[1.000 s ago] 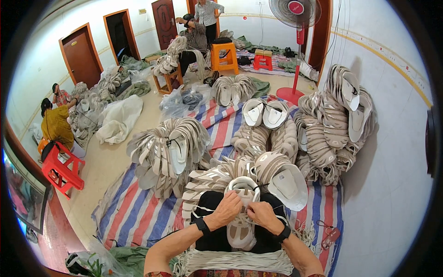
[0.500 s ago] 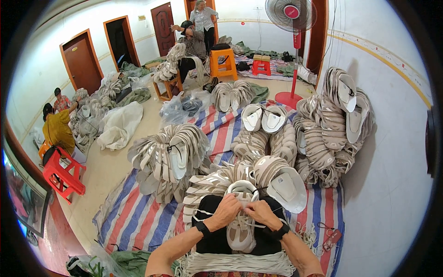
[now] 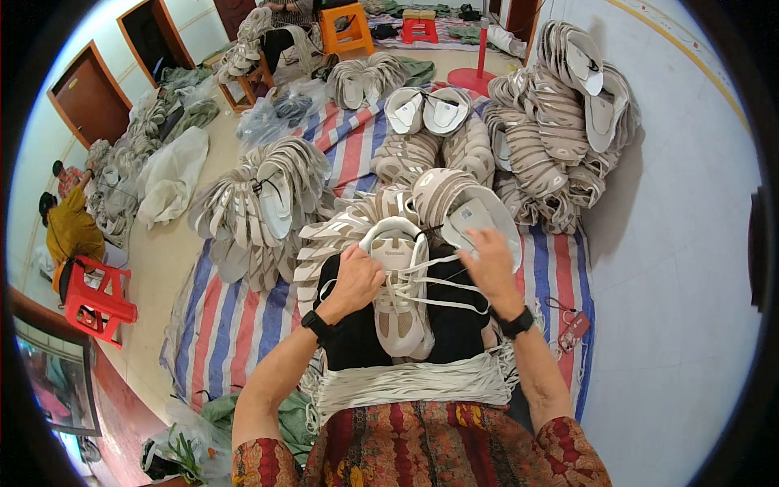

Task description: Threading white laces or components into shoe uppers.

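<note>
A beige and white sneaker upper (image 3: 399, 326) rests toe toward me on my black-covered lap, its white lace (image 3: 450, 306) threaded through the eyelets. At the left side of its opening, my left hand (image 3: 357, 280) is closed on the upper's edge. My right hand (image 3: 492, 264) is raised off to the right, slightly blurred. Its fingers are closed on the lace, which stretches from the eyelets. Just beyond, a strung row of similar uppers (image 3: 454, 191) touches the far end of this one. A bundle of loose white laces (image 3: 414, 386) lies across my lap.
Stacks of strung uppers (image 3: 272, 191) stand left and ahead, with a tall pile (image 3: 560, 122) by the right wall. Striped sheeting (image 3: 219, 325) covers the floor. A red stool (image 3: 99, 300) and a person in a mustard top (image 3: 71, 231) are at left; a small red object (image 3: 574, 331) lies right.
My hands have parted from the middle of the upper. The left went to its left edge; the right pulled away rightward with the lace. The view has tilted downward.
</note>
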Demonstrator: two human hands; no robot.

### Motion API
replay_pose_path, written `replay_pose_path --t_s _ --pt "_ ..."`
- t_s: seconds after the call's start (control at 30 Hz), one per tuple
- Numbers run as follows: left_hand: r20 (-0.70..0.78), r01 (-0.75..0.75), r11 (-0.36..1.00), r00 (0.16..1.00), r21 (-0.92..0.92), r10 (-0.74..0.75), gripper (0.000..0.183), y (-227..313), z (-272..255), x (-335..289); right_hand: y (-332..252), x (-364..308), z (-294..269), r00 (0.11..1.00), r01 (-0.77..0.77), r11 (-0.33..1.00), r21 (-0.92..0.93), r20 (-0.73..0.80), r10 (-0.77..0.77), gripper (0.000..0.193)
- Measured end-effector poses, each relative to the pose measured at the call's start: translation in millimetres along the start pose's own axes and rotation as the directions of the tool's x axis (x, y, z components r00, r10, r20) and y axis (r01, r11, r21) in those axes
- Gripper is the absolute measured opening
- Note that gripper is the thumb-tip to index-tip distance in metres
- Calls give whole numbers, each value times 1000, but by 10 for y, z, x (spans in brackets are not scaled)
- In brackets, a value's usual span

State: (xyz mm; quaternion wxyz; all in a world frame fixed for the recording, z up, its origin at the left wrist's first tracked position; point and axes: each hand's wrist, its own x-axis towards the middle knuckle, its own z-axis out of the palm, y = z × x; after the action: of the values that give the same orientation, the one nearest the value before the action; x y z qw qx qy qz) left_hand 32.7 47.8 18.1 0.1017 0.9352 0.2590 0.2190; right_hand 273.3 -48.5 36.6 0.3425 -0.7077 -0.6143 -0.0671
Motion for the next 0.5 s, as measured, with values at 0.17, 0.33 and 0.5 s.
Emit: replay_pose_path --t_s 0.17,0.33,0.5 --pt "16 195 964 981 -181 -195 13 121 56 -73 -551 -120 349 929 349 932 99 97 -358 19" --pt "-53 160 956 983 -247 -178 6 106 66 -99 -566 -146 511 935 327 929 175 84 -345 17" --pt "71 -90 993 994 73 85 1 176 -103 13 -547 -99 492 937 303 919 252 99 -336 16"
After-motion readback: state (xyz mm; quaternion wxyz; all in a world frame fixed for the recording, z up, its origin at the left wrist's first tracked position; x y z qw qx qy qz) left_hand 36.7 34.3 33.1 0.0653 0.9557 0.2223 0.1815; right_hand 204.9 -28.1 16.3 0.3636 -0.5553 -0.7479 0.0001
